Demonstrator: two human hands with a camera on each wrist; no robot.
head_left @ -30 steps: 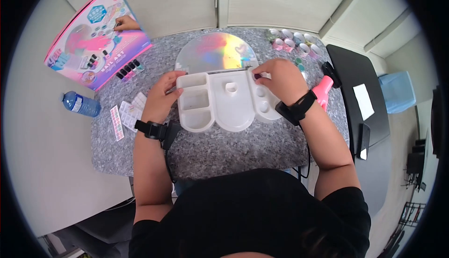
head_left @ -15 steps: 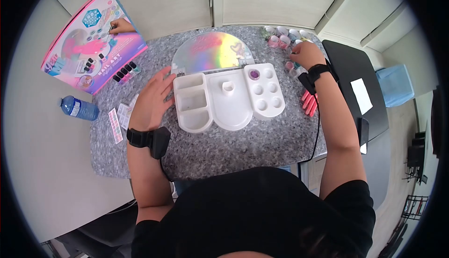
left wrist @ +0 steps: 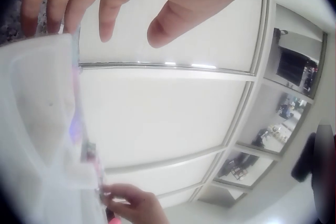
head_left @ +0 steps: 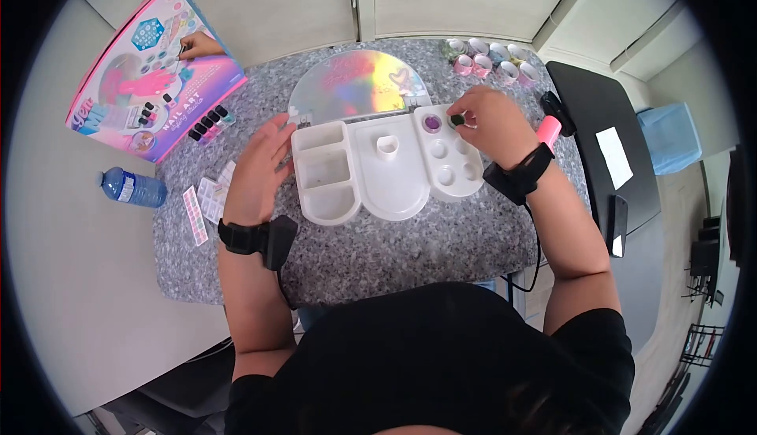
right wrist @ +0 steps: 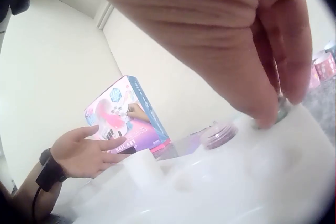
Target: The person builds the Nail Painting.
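Your right hand (head_left: 498, 126) pinches a small green pot (head_left: 457, 120) at the far right well of the white tray (head_left: 390, 195), beside the purple pot (head_left: 431, 124); whether it is seated, you cannot tell. Your left hand (head_left: 259, 169) is spread by the tray's left edge, partly covering the sticker sheets (head_left: 211, 198). Your right wrist partly blocks a pink object (head_left: 548, 129). On the desk (head_left: 410, 258), polish bottles (head_left: 209, 124) stand before the box (head_left: 158, 80); patterned cylinders (head_left: 507, 72) cluster far right.

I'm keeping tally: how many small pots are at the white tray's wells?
2: a purple pot set in the tray, and just right of it a green pot pinched by the right hand.
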